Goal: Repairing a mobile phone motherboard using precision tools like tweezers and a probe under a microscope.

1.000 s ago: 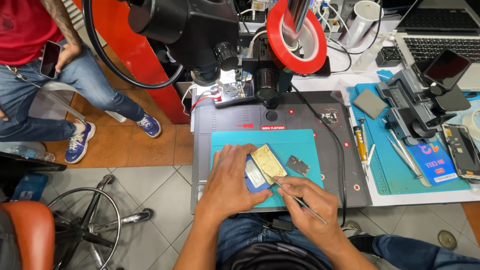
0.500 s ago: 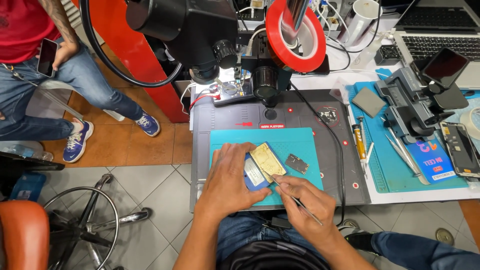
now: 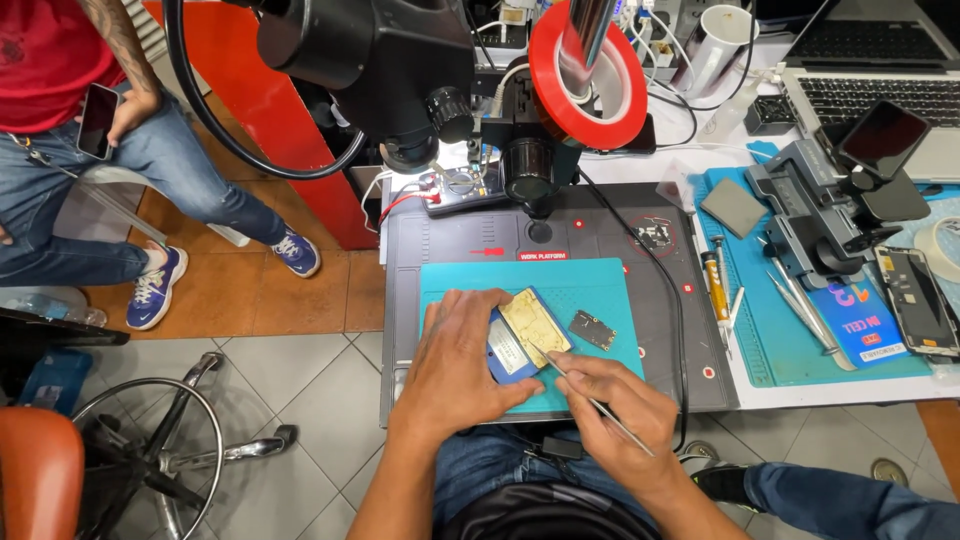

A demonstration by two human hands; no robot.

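On the teal mat at the bench's near edge, the left hand presses spread fingers onto the blue holder while the right hand pinches tweezers against its gold plate; I'd judge a slipped tip could gouge it.

Setting: small electronics repair workshop. Evidence: stereo microscope on an arm over a dark work platform with teal mat; loose circuit board; tweezers and screwdrivers on a blue mat; phone clamp fixture; bare phone screen; red tape roll; laptop at the worktop's rear. Tiled floor.
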